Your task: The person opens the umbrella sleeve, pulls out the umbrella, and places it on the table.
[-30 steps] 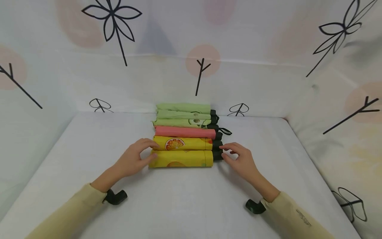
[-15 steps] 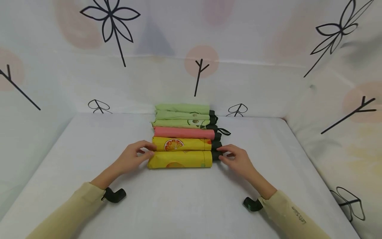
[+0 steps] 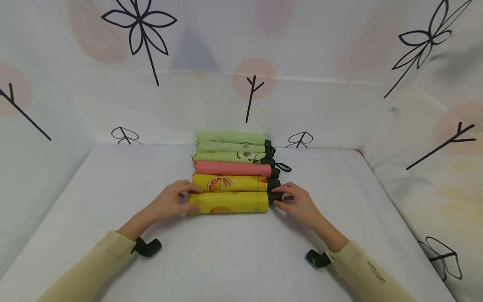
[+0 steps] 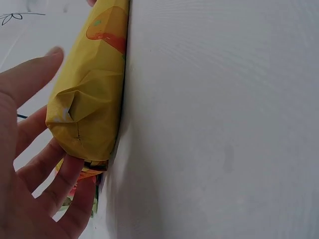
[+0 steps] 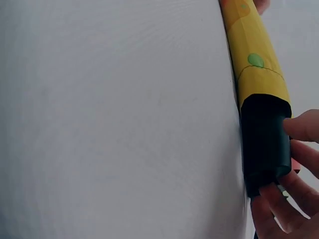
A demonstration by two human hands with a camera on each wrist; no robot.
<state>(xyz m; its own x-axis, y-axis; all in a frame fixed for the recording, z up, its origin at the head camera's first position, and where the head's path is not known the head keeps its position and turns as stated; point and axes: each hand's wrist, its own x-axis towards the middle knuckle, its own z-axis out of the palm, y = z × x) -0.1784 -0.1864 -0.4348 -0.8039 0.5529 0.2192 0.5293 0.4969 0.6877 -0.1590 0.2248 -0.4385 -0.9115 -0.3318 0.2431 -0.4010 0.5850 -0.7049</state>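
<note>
Several folded umbrellas lie side by side in a stack-like row on the white table. Nearest me is a yellow folding umbrella with a black handle. My left hand is at its left end; in the left wrist view the fingers touch the cloth end while the thumb stands a little off the fabric. At the other end, my right hand pinches the black handle, thumb on its side and fingertips at its butt. Behind lies a second yellow umbrella with an orange-slice print.
Farther back come a red umbrella and three light green ones, the frontmost green umbrella bearing an avocado print. A black wrist loop sticks out to the right. A patterned cloth wall rises behind the table.
My left thumb has moved onto the near side of the front umbrella in the head view. My right hand has come slightly left, closer around the handle. The umbrellas stay almost in place.
</note>
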